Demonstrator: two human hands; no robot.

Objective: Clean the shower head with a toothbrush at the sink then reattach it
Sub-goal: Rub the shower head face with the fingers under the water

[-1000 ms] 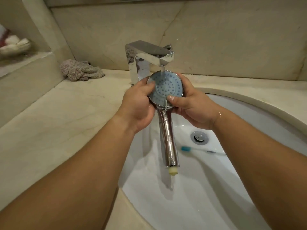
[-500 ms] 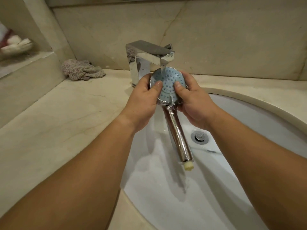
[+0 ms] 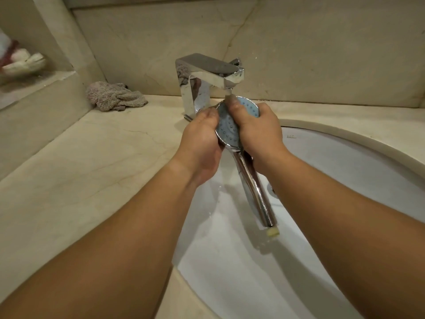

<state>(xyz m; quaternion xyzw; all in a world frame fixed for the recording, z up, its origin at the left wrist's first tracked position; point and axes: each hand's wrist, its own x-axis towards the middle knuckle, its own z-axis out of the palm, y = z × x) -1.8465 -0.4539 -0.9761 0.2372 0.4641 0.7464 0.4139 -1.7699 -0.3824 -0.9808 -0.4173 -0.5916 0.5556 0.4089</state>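
The chrome shower head (image 3: 227, 128) with its pale blue nozzle face sits under the running chrome tap (image 3: 207, 77), handle slanting down to the right over the white sink (image 3: 345, 162). My left hand (image 3: 200, 143) grips the head's left rim. My right hand (image 3: 257, 132) holds the right side, its thumb lying across the blue face up to the water stream. A cream fitting (image 3: 273, 231) caps the handle's end. The toothbrush is hidden behind my right arm.
A crumpled grey-pink cloth (image 3: 115, 96) lies on the beige marble counter (image 3: 92, 157) left of the tap. A raised ledge (image 3: 34, 88) at far left carries a dish with white items. The marble wall stands close behind the tap.
My right thumb has slid up across the blue face toward the stream. The handle's end has swung further right, and my right arm now covers the drain and toothbrush.
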